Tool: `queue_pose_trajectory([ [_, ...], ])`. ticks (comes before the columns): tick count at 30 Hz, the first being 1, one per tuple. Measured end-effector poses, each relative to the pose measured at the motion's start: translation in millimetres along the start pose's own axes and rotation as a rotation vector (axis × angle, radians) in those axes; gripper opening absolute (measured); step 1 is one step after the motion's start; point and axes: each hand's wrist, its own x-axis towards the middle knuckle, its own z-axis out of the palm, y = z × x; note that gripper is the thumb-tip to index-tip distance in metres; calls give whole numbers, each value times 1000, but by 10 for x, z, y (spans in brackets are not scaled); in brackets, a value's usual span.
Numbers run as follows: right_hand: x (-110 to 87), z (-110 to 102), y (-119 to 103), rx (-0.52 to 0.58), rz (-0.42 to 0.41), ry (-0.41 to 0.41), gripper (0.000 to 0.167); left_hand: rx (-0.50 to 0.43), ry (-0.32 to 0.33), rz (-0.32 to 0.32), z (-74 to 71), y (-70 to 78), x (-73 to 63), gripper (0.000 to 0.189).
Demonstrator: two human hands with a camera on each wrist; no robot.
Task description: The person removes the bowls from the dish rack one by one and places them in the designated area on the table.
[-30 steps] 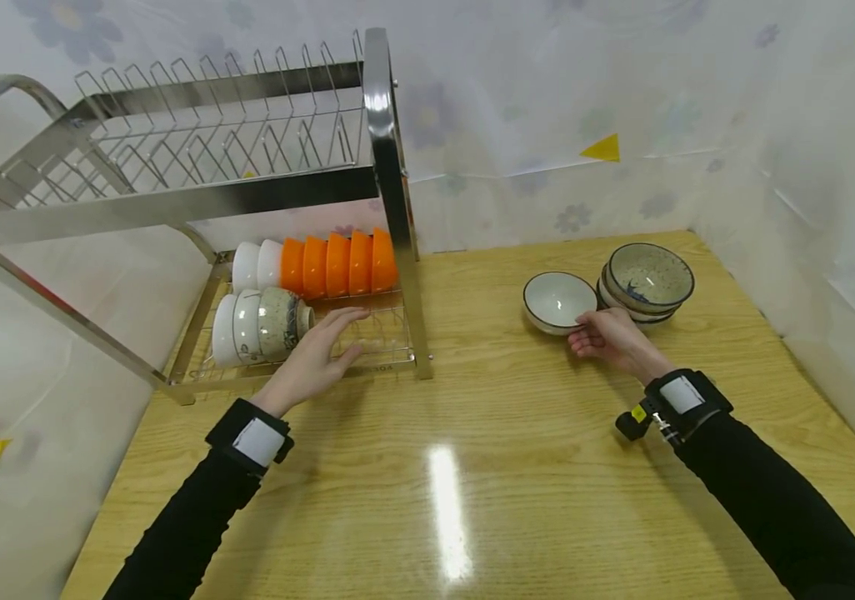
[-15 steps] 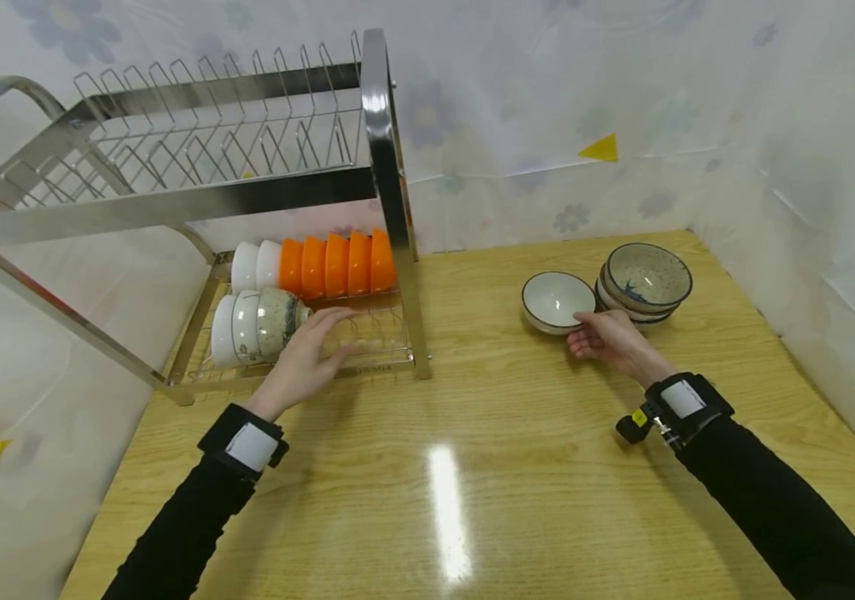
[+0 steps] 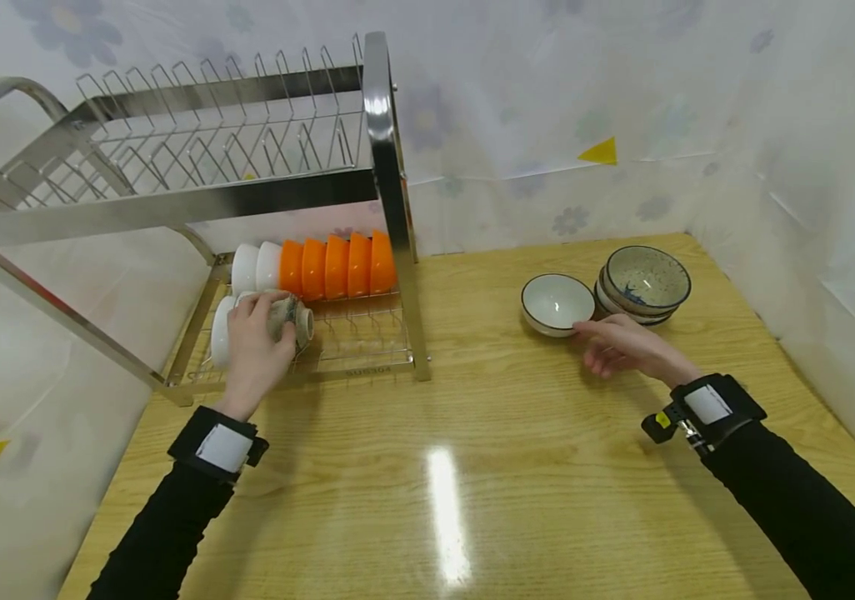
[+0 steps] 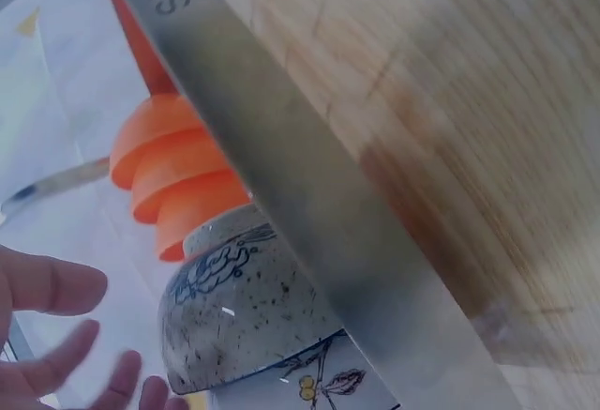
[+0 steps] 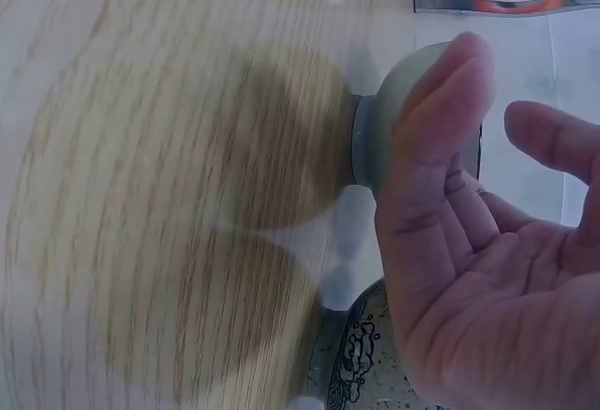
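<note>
My left hand (image 3: 253,350) reaches over the speckled bowl (image 4: 248,311) on the rack's lower tier, its fingers above the rim side and thumb near the foot. In the left wrist view, the spread fingers (image 4: 56,368) appear beside this bowl, without a visible grip. The bowl lies on its side against a bowl with a plant pattern (image 4: 328,380), followed by a white bowl (image 3: 221,333). My right hand (image 3: 632,343) has its fingertips at the near right side of a pale, dark-rimmed bowl (image 3: 558,303) on the table; its thumb stands apart. Whether they touch is unclear.
Several orange bowls (image 3: 336,267) and two white bowls (image 3: 245,267) line the back of the metal rack (image 3: 397,250). Its upper tier has wire slots. A stack of speckled bowls (image 3: 652,279) stands beside the pale bowl. Wood tabletop (image 3: 367,483) extends in front.
My left hand has moved left, from beside the speckled bowl's foot to over the bowl. My right hand has shifted slightly right, its fingers loosening from the pale bowl, which stays in place.
</note>
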Motion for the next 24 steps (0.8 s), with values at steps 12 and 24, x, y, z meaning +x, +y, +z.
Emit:
queue_pose_trajectory([
  [12,-7,26,9,-44,-42,-59,57,-7,-69,-216,-140,-18,54,55],
  [24,-43,37,-4,-30,-85,-39,59,-60,-71,-282,-218,-46,53,53],
])
